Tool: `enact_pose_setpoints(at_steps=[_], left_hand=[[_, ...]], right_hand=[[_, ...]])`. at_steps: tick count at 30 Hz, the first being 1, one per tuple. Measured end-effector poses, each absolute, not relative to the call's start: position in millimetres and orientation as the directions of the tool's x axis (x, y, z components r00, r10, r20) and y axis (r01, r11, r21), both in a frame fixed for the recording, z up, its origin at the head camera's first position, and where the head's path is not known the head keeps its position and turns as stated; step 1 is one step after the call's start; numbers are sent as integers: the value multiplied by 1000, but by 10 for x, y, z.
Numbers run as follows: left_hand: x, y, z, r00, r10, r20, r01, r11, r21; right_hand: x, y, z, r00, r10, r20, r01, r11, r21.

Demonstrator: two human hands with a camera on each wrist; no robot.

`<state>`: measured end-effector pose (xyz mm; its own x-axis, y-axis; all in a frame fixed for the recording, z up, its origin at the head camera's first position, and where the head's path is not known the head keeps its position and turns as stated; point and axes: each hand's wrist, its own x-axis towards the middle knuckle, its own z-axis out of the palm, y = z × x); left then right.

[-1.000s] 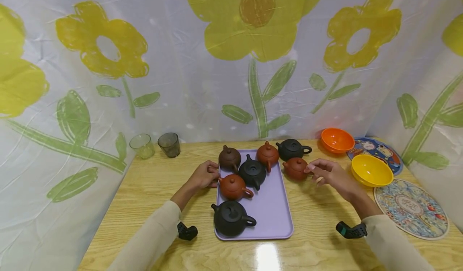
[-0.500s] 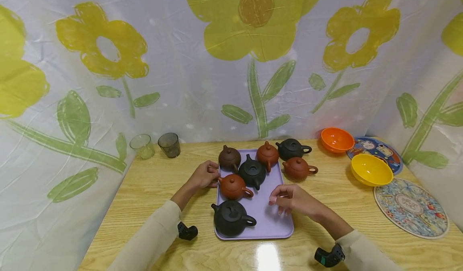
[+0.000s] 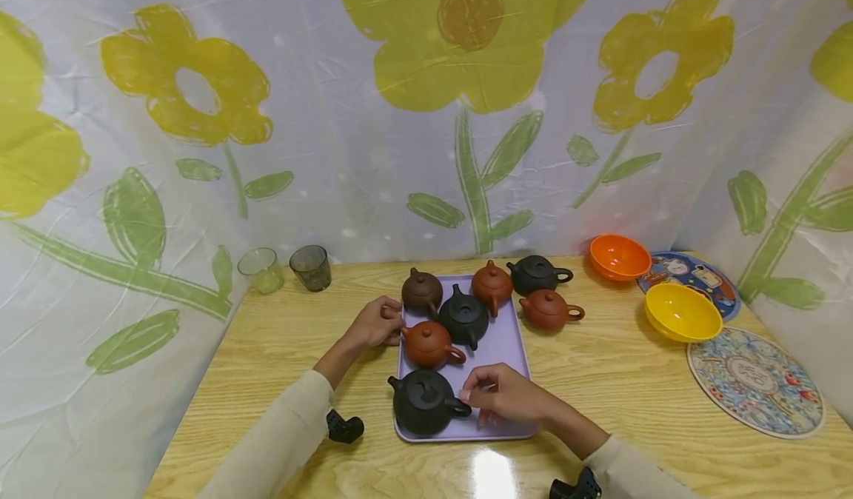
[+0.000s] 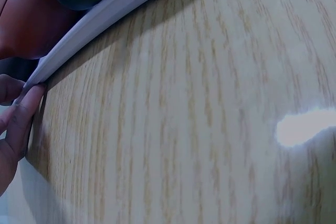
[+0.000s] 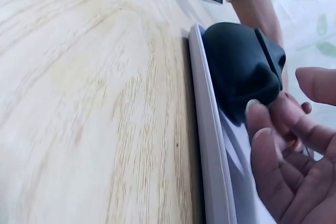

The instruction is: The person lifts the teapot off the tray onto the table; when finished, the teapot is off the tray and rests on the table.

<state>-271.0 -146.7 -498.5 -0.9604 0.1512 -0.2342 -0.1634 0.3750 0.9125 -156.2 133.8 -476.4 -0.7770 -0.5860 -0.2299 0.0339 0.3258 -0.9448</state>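
A lilac tray [image 3: 503, 351] bears several teapots. My left hand [image 3: 375, 323] pinches its left rim, and the left wrist view shows the fingers [image 4: 22, 116] on that rim. By the handle of the large black teapot [image 3: 423, 404] at the tray's front left is my right hand [image 3: 508, 394]. Its thumb stands apart from its fingers [image 5: 265, 153] in the right wrist view, with nothing held between them. Behind this teapot sit an orange-brown teapot [image 3: 426, 345], a second black teapot [image 3: 463, 317], a dark brown teapot [image 3: 421, 292] and a reddish teapot [image 3: 492, 286].
Right of the tray, a reddish-brown teapot [image 3: 548, 311] and a black teapot [image 3: 536, 274] stand on the wooden table [image 3: 600, 366]. Farther right are an orange bowl [image 3: 620, 257], a yellow bowl [image 3: 683, 312] and two round mats [image 3: 756, 382]. Two glasses [image 3: 311, 268] stand back left.
My right hand has let go of the reddish-brown teapot's handle and moved left and nearer, over the tray to the large black teapot's handle. The left hand stays on the rim.
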Motion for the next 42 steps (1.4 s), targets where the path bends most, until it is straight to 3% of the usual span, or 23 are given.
enact_pose_setpoints(at_steps=[10,21,35,42], left_hand=[[-2714,-1465,-4992,-961,144,-235,-164,389,907],[-2712,-1469,-5000,-960,151,-235,-162,383,909],[-2708,-1462,-4985,-961,147,-236,-166,379,911],[-2700,-1462,-4980,-961,146,-236,-166,380,910]], right_hand=[[-1492,1181,-4812,-760,-583,-287,53,384,-922],[-1492,1115,-4803,-792,-517,-325,100,415,-904],[-1474,1104,-4798,-774,-538,-334,196,299,-934],[-1458,1131,-4759,-765,-567,-306,175,274,-946]])
